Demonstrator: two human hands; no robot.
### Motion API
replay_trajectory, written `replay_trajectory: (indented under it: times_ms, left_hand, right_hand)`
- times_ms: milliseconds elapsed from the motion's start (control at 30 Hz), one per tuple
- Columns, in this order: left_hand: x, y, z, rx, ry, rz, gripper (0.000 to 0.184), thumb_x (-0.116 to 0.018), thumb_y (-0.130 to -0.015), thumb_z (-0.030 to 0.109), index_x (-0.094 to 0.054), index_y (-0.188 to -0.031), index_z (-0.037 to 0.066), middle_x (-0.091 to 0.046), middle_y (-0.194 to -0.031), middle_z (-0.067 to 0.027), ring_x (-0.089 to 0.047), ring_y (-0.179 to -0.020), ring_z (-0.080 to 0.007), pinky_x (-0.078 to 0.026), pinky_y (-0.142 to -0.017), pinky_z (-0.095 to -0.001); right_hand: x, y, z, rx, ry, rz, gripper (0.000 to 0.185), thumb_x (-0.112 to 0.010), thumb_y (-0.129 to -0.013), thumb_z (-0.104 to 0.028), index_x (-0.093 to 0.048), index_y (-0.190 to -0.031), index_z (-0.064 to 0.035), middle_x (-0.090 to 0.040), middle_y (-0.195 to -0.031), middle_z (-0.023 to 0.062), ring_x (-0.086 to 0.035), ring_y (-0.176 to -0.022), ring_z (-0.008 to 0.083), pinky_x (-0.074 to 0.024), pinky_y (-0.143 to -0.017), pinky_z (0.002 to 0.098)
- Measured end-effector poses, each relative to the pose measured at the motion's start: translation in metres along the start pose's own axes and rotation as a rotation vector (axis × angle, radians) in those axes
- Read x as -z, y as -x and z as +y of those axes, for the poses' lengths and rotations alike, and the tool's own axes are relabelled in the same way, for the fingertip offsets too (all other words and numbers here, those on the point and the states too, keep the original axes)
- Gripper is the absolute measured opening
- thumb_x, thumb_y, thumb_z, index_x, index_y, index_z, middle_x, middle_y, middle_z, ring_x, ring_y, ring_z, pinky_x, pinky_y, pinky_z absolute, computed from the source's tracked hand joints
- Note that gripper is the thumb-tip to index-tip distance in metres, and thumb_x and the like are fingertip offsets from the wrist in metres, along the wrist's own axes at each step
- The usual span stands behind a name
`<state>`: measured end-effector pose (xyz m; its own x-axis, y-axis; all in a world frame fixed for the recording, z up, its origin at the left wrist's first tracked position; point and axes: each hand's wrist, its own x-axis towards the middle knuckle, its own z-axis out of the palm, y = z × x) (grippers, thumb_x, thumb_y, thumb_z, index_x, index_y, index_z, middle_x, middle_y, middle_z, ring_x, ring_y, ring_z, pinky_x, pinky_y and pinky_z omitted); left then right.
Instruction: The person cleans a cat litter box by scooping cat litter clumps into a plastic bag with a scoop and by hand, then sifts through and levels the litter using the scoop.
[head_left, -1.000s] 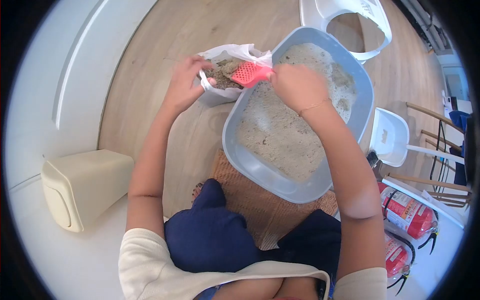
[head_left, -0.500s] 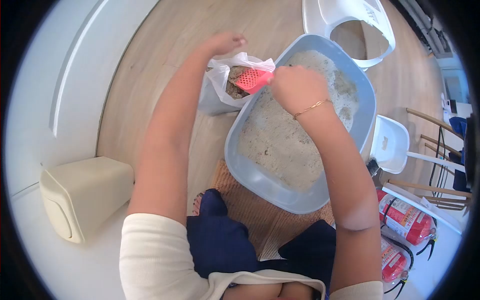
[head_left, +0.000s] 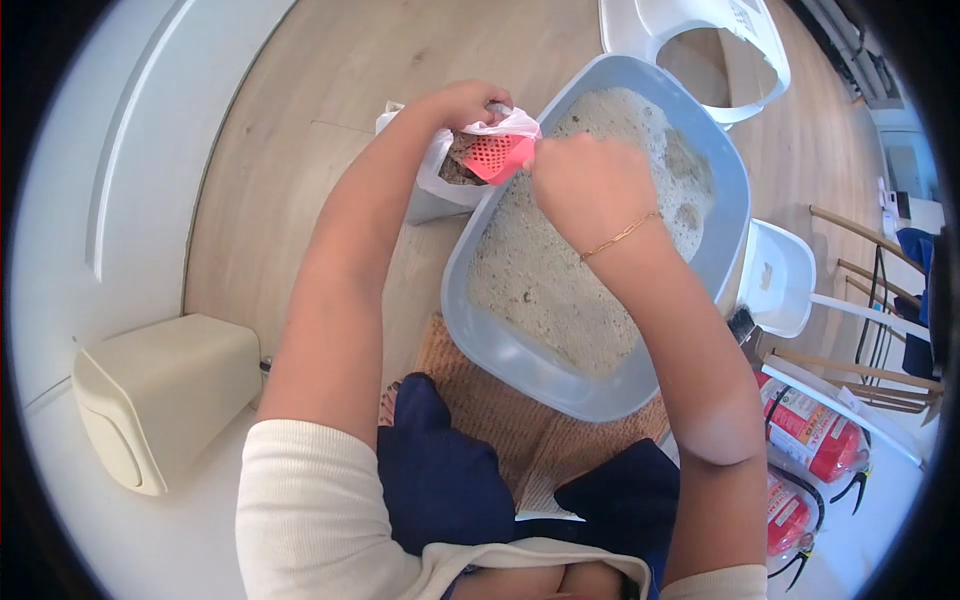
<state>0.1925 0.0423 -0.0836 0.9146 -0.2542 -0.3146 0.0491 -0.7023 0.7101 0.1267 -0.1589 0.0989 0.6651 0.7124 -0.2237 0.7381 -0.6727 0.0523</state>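
At upper centre, the left hand (head_left: pixel 474 103) pinches a white bag's rim (head_left: pixel 519 124) while the right hand (head_left: pixel 596 188) clasps a pink scoop (head_left: pixel 497 157).

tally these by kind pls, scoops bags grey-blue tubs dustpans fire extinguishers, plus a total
Pink scoop: 1
White bag: 1
Grey-blue tub: 1
White dustpan: 1
Red fire extinguishers: 2
Total: 6

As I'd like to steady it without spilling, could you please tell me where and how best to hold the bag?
Probably the bag is best pinched by its rim, from above and the left: its mouth opens upward, its plastic looks thin, and the scoop and tray are at its right.
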Motion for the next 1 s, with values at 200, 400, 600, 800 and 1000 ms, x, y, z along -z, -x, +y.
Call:
replay_trajectory:
  times_ms: [200, 400, 600, 800, 1000]
  left_hand:
    - [-0.002, 0.007, -0.008, -0.027, 0.009, 0.051, 0.036, -0.065, -0.075, 0.026, -0.061, -0.105, 0.006, -0.062, -0.101, -0.0110, -0.058, -0.094, -0.0227, -0.045, -0.081, -0.0350]
    - [0.005, 0.028, -0.006, 0.129, 0.156, 0.202, 0.048, -0.065, -0.074, 0.026, -0.054, -0.119, 0.012, -0.061, -0.107, -0.0073, -0.053, -0.105, -0.0205, -0.040, -0.091, -0.0316]
    - [0.037, 0.065, 0.004, -0.016, 0.335, -0.076, 0.041, -0.060, -0.078, 0.022, -0.054, -0.118, 0.014, -0.061, -0.101, -0.0076, -0.053, -0.104, -0.0187, -0.039, -0.090, -0.0309]
    - [0.029, 0.040, 0.006, 0.001, -0.098, 0.325, 0.019, -0.048, -0.085, 0.014, -0.058, -0.100, 0.007, -0.063, -0.083, -0.0084, -0.059, -0.076, -0.0183, -0.045, -0.068, -0.0353]
    - [0.035, 0.068, 0.089, 0.052, -0.072, 0.436, 0.020, -0.048, -0.082, 0.013, -0.060, -0.096, 0.005, -0.062, -0.079, -0.0171, -0.061, -0.072, -0.0279, -0.046, -0.066, -0.0399]
  right_hand:
    - [0.012, 0.013, -0.009, 0.042, 0.056, 0.003, 0.010, -0.057, -0.076, -0.011, -0.067, -0.077, -0.0079, -0.066, -0.074, 0.0106, -0.066, -0.070, 0.0241, -0.0522, -0.061, 0.0340]
    - [0.015, 0.011, -0.005, 0.023, 0.034, 0.027, 0.010, -0.057, -0.075, -0.009, -0.066, -0.078, -0.0056, -0.066, -0.073, 0.0113, -0.066, -0.070, 0.0243, -0.0522, -0.062, 0.0335]
    - [0.008, 0.011, 0.000, 0.068, -0.035, 0.093, 0.022, -0.052, -0.082, -0.019, -0.064, -0.076, -0.0020, -0.063, -0.070, 0.0177, -0.064, -0.067, 0.0321, -0.0513, -0.060, 0.0409]
    - [0.008, 0.010, -0.002, 0.016, -0.024, 0.078, 0.023, -0.052, -0.083, -0.021, -0.064, -0.077, -0.0020, -0.063, -0.072, 0.0180, -0.064, -0.067, 0.0332, -0.0511, -0.061, 0.0408]
    - [0.009, 0.007, -0.006, -0.005, -0.098, 0.103, 0.020, -0.053, -0.081, -0.017, -0.064, -0.077, -0.0015, -0.063, -0.073, 0.0189, -0.063, -0.068, 0.0343, -0.0507, -0.063, 0.0420]
